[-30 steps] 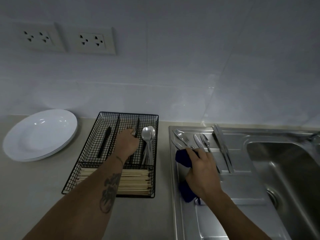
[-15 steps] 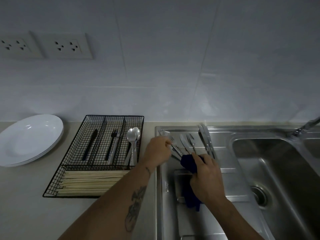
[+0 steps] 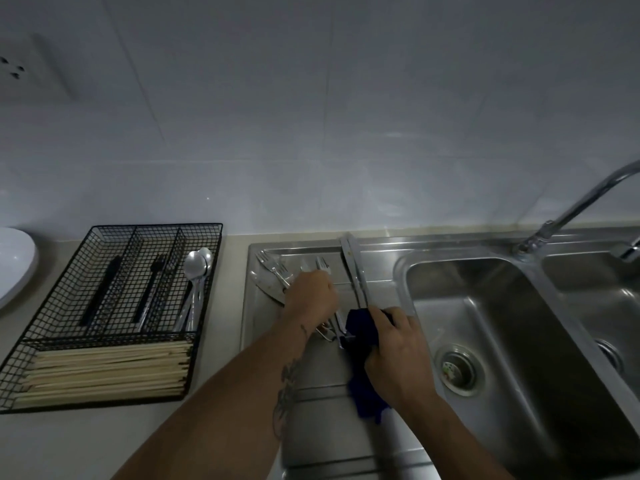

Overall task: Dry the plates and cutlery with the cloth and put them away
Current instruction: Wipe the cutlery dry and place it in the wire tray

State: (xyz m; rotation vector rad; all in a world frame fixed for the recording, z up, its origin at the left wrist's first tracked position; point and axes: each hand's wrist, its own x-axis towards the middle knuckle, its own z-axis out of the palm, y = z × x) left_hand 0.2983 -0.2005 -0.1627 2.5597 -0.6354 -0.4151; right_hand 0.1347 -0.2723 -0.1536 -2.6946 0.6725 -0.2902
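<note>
My left hand (image 3: 311, 296) is curled over the wet cutlery on the steel drainboard (image 3: 322, 427) and grips a fork (image 3: 322, 264). The fork's tines poke out past my knuckles and its handle runs back toward the cloth. My right hand (image 3: 394, 355) grips a dark blue cloth (image 3: 360, 332) just to the right of that handle. More forks (image 3: 273, 268) and a knife (image 3: 268, 292) lie left of my left hand. Two long steel pieces (image 3: 356, 271) lie to its right. White plates (image 3: 14, 265) sit at the far left edge.
A black wire cutlery basket (image 3: 69, 306) stands on the counter, holding spoons (image 3: 197, 271), dark-handled cutlery (image 3: 149, 292) and chopsticks (image 3: 104, 368). The sink basin (image 3: 502, 341) with its drain and the tap (image 3: 571, 209) are on the right. A tiled wall rises behind.
My left hand left the wire basket, crossed right to the drainboard and closed on a fork. The right hand kept the cloth. The view swung right.
</note>
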